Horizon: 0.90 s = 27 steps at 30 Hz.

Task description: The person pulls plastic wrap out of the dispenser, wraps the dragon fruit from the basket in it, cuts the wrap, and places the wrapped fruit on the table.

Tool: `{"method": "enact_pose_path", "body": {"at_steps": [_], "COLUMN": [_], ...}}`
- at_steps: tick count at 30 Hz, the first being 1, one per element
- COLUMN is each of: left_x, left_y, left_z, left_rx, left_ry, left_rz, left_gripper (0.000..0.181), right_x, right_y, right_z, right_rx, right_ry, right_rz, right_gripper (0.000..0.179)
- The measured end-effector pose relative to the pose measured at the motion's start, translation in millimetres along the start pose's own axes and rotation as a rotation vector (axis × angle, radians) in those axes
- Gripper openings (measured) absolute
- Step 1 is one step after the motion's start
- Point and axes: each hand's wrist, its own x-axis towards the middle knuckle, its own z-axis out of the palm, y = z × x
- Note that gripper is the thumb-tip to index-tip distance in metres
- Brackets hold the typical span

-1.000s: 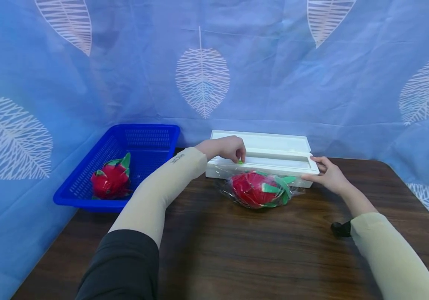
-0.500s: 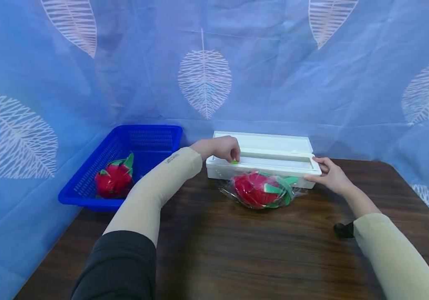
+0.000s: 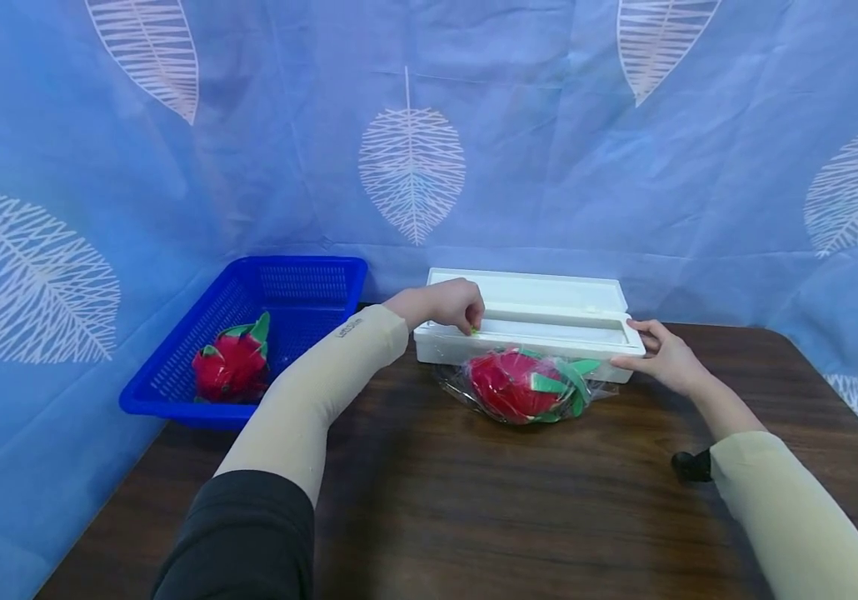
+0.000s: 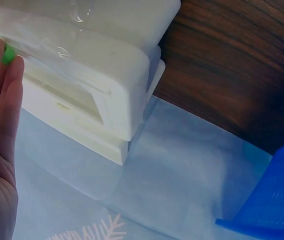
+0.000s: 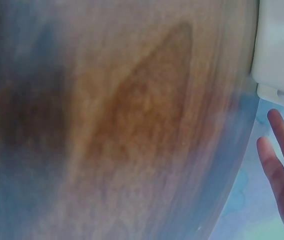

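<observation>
A blue cloth with white leaf prints [image 3: 271,167] hangs behind the dark wooden bench [image 3: 504,500]. On the bench's left side sits the blue basket [image 3: 301,279], with one red fruit [image 3: 228,367] inside. To its right, well apart, is the long white box [image 3: 436,348], its lid [image 3: 556,292] raised at the back. A second fruit [image 3: 504,387], wrapped in clear film [image 3: 459,385], lies right at the box's front; whether the two touch is hard to tell. The right hand [image 3: 665,358] grips the box's right end, thumb at the front and fingers over the top edge, the other fingers spread in the right wrist view. The left hand [image 3: 455,302] is near the box's left end, fingers clamped on a small green tab [image 4: 9,54] at its front edge, where film also lies. The step looks like working this tab along that edge. To do it well, the right hand should press the box down firmly against sideways pull, while the left moves the tab level and straight, evenly, with the film taut and flat so it neither bunches nor drags the fruit.
</observation>
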Motion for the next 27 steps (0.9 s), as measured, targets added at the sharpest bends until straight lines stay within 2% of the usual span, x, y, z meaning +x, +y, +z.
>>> {"method": "enact_pose_path", "body": {"at_steps": [9, 13, 20, 27], "left_x": [-5.7, -11.8, -31.7, -37.9], "left_y": [-1.7, -6.4, -20.2, -24.0], "left_z": [4.3, 0.6, -9.3, -11.2], "left_rx": [0.035, 0.048, 0.08, 0.099], "left_ry": [-0.024, -0.015, -0.021, -0.039], "left_rz": [-0.001, 0.012, -0.039, -0.039], "left_gripper": [0.004, 0.005, 0.008, 0.007], "right_x": [-0.9, 1.2, 0.8, -0.5], "right_y": [1, 0, -2, -2], "right_z": [3, 3, -3, -3], "right_rx": [0.007, 0.005, 0.004, -0.001], "right_ry": [-0.022, -0.018, -0.011, -0.008], "right_rz": [-0.001, 0.008, 0.021, 0.019], "right_gripper": [0.085, 0.088, 0.088, 0.084]}}
